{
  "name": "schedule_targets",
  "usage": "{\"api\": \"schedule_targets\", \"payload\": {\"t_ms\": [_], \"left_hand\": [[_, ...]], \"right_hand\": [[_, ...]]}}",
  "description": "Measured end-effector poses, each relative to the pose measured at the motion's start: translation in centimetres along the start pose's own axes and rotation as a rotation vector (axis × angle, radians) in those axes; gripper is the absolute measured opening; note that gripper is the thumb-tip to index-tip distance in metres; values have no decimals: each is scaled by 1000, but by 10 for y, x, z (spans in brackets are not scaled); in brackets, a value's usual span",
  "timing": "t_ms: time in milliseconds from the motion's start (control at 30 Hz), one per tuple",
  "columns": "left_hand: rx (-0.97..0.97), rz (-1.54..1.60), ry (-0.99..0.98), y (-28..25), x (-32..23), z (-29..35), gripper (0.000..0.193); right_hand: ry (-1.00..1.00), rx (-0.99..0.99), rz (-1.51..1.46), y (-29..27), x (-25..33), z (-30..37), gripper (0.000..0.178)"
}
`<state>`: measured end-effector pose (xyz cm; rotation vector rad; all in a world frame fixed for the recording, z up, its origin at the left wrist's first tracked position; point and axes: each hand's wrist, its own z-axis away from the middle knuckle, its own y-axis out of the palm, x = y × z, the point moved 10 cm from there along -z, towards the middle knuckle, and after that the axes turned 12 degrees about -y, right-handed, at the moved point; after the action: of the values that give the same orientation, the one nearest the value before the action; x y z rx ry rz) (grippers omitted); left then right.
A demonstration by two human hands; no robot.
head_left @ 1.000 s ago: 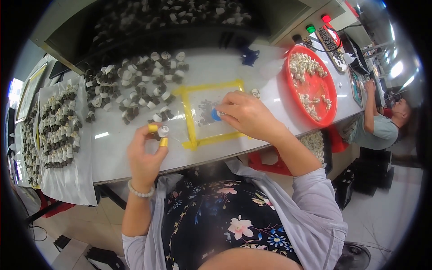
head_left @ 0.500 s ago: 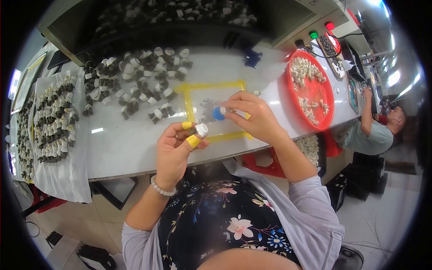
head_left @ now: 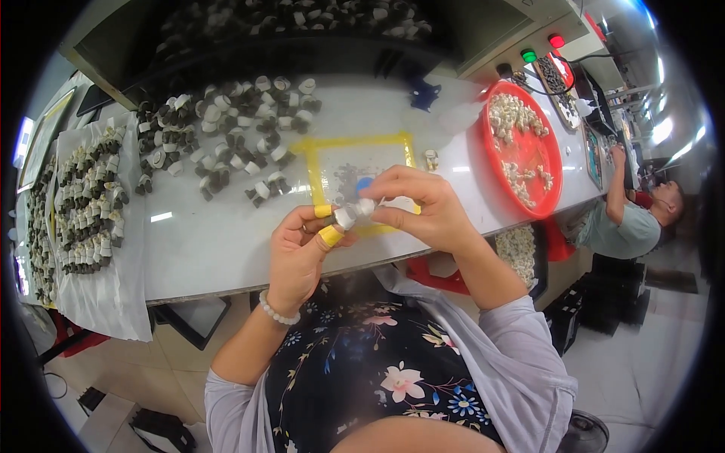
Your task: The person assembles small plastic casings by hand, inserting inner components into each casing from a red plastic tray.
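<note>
My left hand [head_left: 296,245], its thumb and a finger wrapped in yellow tape, grips a small white-and-dark figurine piece [head_left: 344,218] above the table's front edge. A small whitish piece [head_left: 366,206] is pinched in my right hand [head_left: 428,210], close against the left hand's piece; whether the two touch is hard to tell. Just behind my right fingertips is a round blue cap-like thing [head_left: 364,183], partly hidden. Both hands are over the near part of a yellow tape rectangle [head_left: 313,170], which has dark smudges inside. More white-and-dark figurine pieces [head_left: 257,113] lie loose at the back left.
A red tray [head_left: 521,204] with cream pieces stands on the right. Paper [head_left: 128,287] holds rows of assembled-looking figurines at far left. A metal housing [head_left: 491,45] with green and red lights overhangs the back. A co-worker [head_left: 634,215] sits far right.
My right hand has moved left and slightly down from the blue cap-like thing, bringing its small piece to the left hand's figurine piece. My left hand has shifted slightly right.
</note>
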<state>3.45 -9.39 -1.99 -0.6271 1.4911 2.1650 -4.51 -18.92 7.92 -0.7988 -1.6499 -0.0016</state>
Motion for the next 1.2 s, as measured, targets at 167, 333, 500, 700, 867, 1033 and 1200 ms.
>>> {"api": "schedule_targets", "payload": {"t_ms": [167,333,500,700,867,1033,1200], "left_hand": [[18,-8,15,1,0,-1,25],[2,-20,28,0,2,-1,23],[-43,-117,40,0,3,1,19],[-38,-162,-18,3,2,-4,19],[-40,-221,47,0,-21,19,27],[-264,-413,339,-51,-91,81,37],[-899,-879,776,-115,-182,199,33]], "right_hand": [[-29,30,-30,8,-5,1,25],[-27,58,-15,12,-4,2,26],[-10,48,-4,13,-3,4,25],[-11,37,-34,12,-12,10,26],[76,-186,290,-49,-36,27,22],[209,-238,654,-95,-67,50,31],[161,-209,649,-83,-62,43,22]]}}
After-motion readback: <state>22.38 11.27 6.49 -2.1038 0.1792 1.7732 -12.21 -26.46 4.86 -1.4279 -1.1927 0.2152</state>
